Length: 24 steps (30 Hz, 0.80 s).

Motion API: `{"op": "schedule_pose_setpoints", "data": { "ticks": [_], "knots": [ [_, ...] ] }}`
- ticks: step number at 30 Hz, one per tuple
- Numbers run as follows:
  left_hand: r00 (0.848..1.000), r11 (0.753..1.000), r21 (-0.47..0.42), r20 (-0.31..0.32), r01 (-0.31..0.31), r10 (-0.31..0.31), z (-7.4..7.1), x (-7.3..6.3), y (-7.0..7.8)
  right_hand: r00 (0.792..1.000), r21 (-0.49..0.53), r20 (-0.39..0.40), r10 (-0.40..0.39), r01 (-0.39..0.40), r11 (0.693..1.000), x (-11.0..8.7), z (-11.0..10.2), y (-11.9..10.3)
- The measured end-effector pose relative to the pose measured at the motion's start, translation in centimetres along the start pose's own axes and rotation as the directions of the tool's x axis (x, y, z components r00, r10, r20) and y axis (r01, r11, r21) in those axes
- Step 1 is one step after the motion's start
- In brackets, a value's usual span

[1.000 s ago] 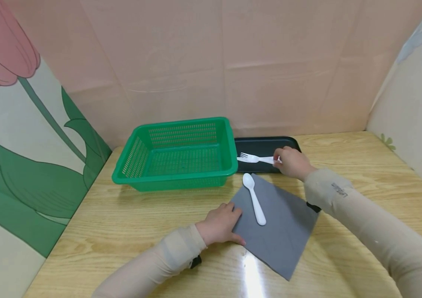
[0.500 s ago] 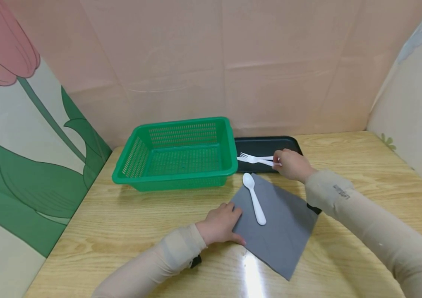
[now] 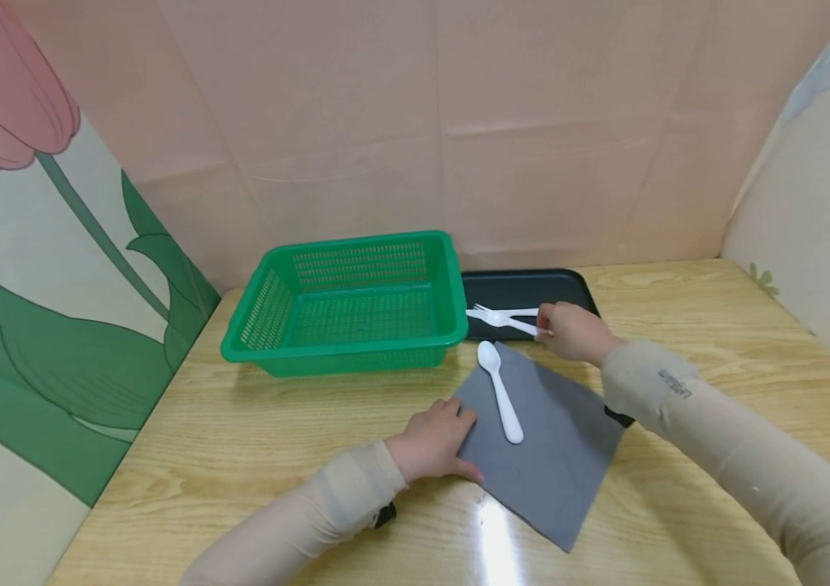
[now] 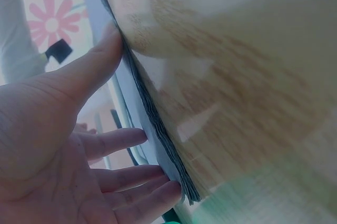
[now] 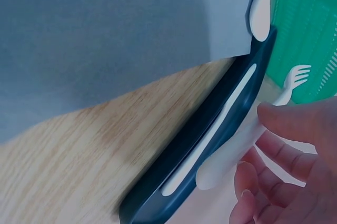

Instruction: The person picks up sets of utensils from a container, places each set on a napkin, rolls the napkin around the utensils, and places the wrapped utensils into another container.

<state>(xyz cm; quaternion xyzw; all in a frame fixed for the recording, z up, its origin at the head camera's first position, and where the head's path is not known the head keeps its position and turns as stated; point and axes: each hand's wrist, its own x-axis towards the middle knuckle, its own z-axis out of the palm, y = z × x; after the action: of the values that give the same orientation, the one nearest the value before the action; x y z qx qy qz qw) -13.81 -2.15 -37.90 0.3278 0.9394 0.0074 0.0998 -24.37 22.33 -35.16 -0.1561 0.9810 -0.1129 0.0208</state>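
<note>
My right hand [image 3: 578, 332] pinches a white plastic fork [image 3: 492, 316] by its handle, over the front of a black tray [image 3: 525, 283]. In the right wrist view the fork [image 5: 231, 153] is between thumb and fingers, its tines pointing away from the palm. A slim white utensil, apparently a knife [image 5: 210, 132], lies in the tray. My left hand [image 3: 433, 439] rests at the left edge of a grey napkin [image 3: 557, 443], its thumb and fingertips touching it. Several layers show along the napkin's edge [image 4: 152, 113] in the left wrist view. A white spoon [image 3: 503, 395] lies on the napkin.
A green slotted basket [image 3: 360, 358] stands left of the tray, against its left end. Wood-grain tabletop [image 3: 298, 415] surrounds these things. A pink-covered wall [image 3: 356, 122] rises behind, with patterned panels on either side.
The right hand has drawn slightly toward the napkin with the fork, whose handle has swung away from the other utensil in the tray. The left hand, napkin and spoon have stayed put.
</note>
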Motion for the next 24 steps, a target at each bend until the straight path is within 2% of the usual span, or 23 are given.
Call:
{"op": "schedule_pose_setpoints", "data": {
  "ticks": [24],
  "knots": [
    [1.0,1.0,-0.022,-0.007,-0.008,0.007,0.23,0.08,-0.13,0.998,0.021,0.068,0.007,-0.008,1.0,-0.43,0.33,-0.39]
  ]
}}
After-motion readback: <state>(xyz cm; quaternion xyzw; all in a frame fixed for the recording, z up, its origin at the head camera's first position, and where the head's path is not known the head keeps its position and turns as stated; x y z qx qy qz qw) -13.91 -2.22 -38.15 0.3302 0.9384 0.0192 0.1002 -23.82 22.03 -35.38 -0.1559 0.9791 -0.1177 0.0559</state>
